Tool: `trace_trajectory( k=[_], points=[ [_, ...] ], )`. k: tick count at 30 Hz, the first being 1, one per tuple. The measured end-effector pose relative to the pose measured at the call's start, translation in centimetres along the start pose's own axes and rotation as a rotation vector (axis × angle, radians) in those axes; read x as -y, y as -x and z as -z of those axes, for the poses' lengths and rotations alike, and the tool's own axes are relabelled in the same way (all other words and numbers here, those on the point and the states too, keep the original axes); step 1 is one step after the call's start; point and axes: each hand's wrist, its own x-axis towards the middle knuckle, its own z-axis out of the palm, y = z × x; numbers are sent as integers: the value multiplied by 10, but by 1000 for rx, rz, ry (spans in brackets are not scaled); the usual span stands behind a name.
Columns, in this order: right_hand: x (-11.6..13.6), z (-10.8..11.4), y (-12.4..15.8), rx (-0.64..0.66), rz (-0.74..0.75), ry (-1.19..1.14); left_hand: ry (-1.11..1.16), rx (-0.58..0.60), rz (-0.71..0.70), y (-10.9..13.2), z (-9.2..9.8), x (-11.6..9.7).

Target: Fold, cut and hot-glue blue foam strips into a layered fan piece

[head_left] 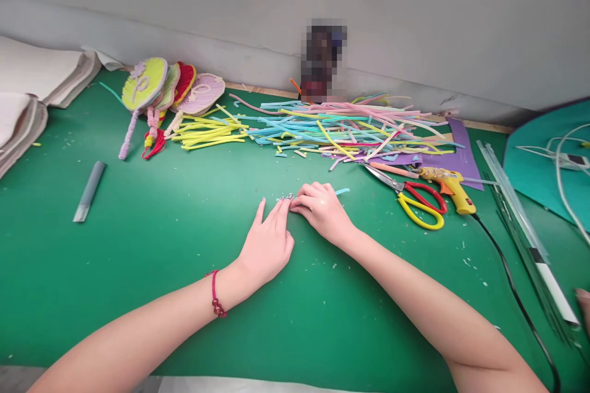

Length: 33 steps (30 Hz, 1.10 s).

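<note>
Pinching blue strip (342,191): right hand (321,209); touching it, fingers outstretched: left hand (263,249)

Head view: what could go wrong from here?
The thin blue strip poking out past the right hand could slip askew. The scissors lie close by, so a sideways reach might bump them. The glue gun's cord runs near the right forearm and could snag.

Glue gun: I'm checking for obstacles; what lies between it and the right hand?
In the head view, the scissors lie between the glue gun and the right hand.
</note>
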Motion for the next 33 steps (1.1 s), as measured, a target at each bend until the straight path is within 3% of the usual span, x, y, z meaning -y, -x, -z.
trace_trajectory(
  k=[7,15,21,33],
  points=[
    [-17,-1,-7,68,86,-120,-45,-10,-14,1,0,0],
    [-22,6,10,-171,86,-28,-112,-10,-33,1,0,-2],
    [-26,4,19,-227,70,27,-166,-16,-62,-1,1,-3],
    [-29,0,19,-184,26,-47,-179,-34,-88,-1,3,-3]
  ],
)
